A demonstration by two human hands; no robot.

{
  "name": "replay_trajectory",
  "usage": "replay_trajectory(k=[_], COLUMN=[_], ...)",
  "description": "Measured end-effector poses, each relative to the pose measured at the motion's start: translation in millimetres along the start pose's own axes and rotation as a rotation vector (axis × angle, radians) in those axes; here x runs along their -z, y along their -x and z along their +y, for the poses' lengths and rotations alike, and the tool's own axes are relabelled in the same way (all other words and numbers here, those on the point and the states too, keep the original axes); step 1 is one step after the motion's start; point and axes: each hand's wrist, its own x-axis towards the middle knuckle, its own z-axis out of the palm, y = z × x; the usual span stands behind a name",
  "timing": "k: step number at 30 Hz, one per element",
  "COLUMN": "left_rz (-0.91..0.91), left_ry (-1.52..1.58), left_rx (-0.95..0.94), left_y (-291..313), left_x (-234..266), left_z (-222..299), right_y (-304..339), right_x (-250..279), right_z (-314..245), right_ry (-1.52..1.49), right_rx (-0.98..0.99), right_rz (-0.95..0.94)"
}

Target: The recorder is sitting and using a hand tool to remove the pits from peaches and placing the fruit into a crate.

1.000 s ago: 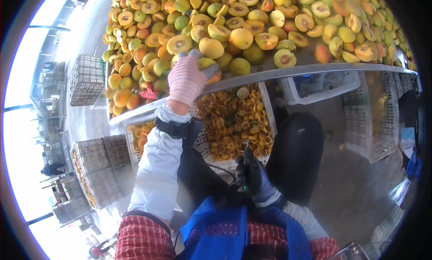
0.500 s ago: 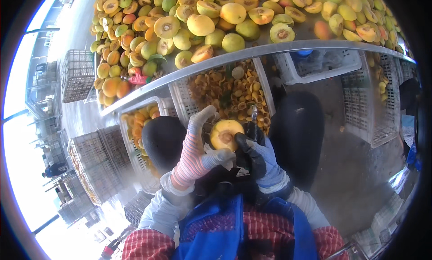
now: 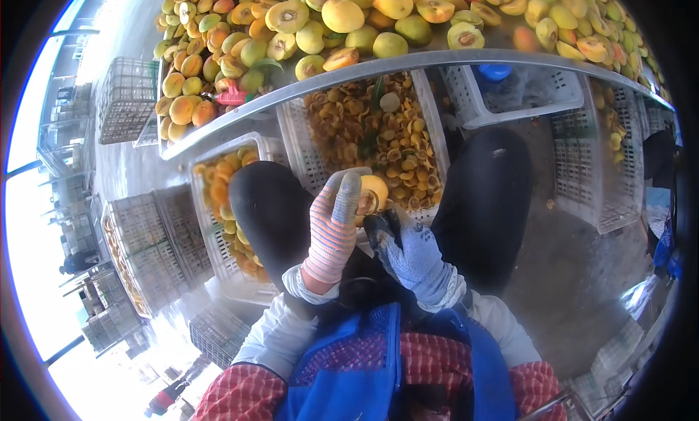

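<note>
A cut yellow peach (image 3: 374, 190) is gripped in my left hand (image 3: 331, 228), which wears a pink-and-grey striped glove. Its cut face shows a brownish centre. Just below the fruit is my right hand (image 3: 415, 255), in a blue glove with black, wet-looking fingers. Those fingers are closed and their tips meet the peach's lower edge; what they hold, if anything, is hidden. Both hands are above my lap, close to a white crate (image 3: 295, 140) filled with small brownish-yellow fruit pieces.
Ahead is a metal-rimmed table (image 3: 320, 84) heaped with halved and whole peaches (image 3: 342, 17). A red-handled tool (image 3: 231, 95) lies at its left edge. Another crate of peaches (image 3: 218, 224) stands left of my knee. A white bin (image 3: 524, 115) and a tall crate (image 3: 582, 166) are at right.
The peach has turned from facing up to a more sideways tilt, with my left fingers now over its side. My right hand has turned and its fingers have drawn in beneath the fruit.
</note>
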Motion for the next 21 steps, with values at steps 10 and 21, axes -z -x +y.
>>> replay_trajectory(k=[10,21], left_rz=[-0.085,0.052], left_ry=[-0.113,-0.009], left_rx=[0.071,-0.066], left_y=[7.6,11.1], left_x=[5.4,-9.7], left_z=[5.8,-3.2], right_y=[12.8,16.0], right_x=[-15.9,-20.9], right_z=[29.9,13.1], right_ry=[-0.148,-0.399], right_rx=[0.075,0.098], right_rz=[-0.058,0.135])
